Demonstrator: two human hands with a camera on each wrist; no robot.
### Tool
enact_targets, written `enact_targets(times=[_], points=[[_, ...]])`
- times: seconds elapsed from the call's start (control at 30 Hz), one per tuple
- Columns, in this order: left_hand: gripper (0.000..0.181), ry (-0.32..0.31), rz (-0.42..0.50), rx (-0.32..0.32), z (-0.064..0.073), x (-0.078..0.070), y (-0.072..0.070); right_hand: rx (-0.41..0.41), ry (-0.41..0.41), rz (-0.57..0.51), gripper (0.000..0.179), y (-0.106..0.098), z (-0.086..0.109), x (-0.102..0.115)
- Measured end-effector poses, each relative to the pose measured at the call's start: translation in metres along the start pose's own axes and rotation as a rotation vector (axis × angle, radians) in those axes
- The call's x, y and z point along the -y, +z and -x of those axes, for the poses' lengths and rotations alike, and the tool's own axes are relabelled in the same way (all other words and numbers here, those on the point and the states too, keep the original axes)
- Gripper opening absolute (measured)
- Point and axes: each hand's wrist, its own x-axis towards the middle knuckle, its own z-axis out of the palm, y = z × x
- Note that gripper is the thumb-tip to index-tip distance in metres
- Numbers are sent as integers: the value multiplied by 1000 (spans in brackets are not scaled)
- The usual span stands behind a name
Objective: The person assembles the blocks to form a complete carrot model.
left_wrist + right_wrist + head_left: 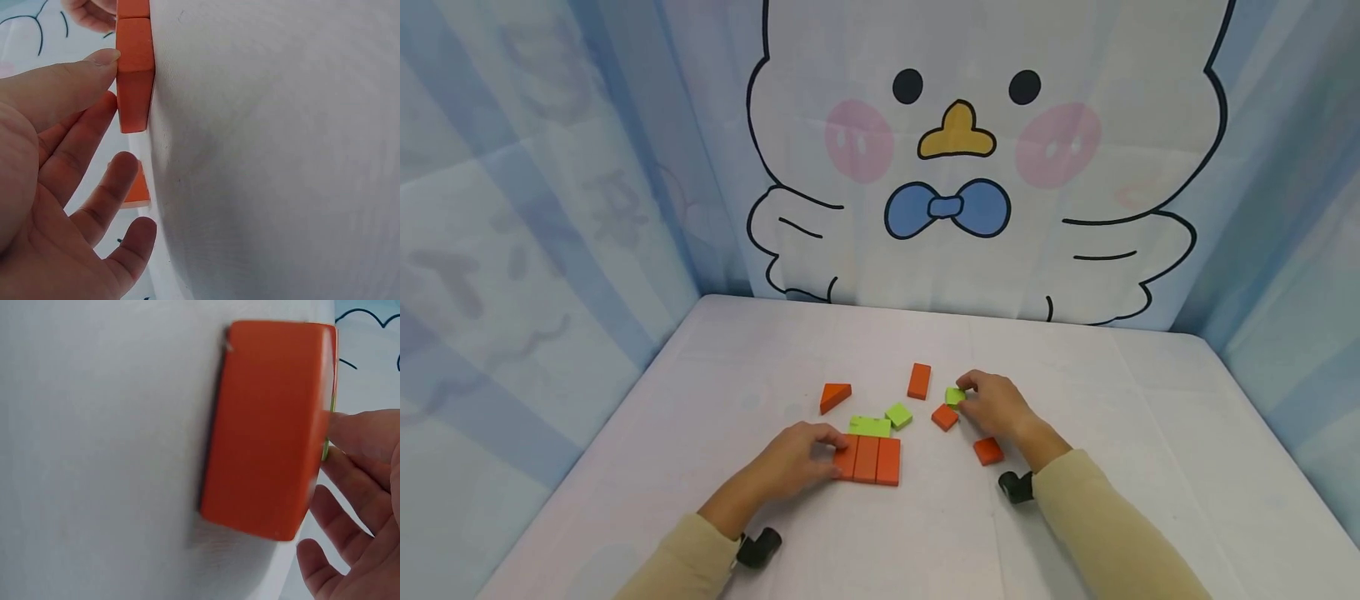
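In the head view, three orange blocks (867, 459) lie side by side. My left hand (790, 457) touches the left end of this row; its fingers are fairly straight, and in the left wrist view the thumb rests against the end orange block (135, 75). Green pieces (870, 427) adjoin the row's far side. Farther right, my right hand (1000, 408) pinches a small green block (954, 397) between thumb and index finger. An orange square block (945, 417) sits just left of that hand. In the right wrist view, a nearer orange block (265, 431) mostly hides the green one.
Behind the row lie a loose green block (898, 416), an orange triangular block (835, 397) and an upright-lying orange rectangular block (919, 381). Another orange block (988, 451) is beside my right wrist. A printed curtain (955, 267) borders the white table (925, 542).
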Motion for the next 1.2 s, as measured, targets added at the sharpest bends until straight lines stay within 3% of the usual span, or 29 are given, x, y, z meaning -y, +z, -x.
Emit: enact_targets(times=[0.53, 0.87, 1.0, 1.2], points=[[30, 10, -11, -3, -1, 3, 1, -32, 80, -9, 49, 8, 1, 15], [30, -4, -3, 2, 0, 0, 1, -53, 83, 10, 48, 9, 0, 18], [30, -5, -5, -1, 0, -1, 1, -75, 53, -22, 48, 7, 0, 26], [29, -3, 0, -4, 0, -1, 0, -70, -53, -55, 45, 8, 2, 57]])
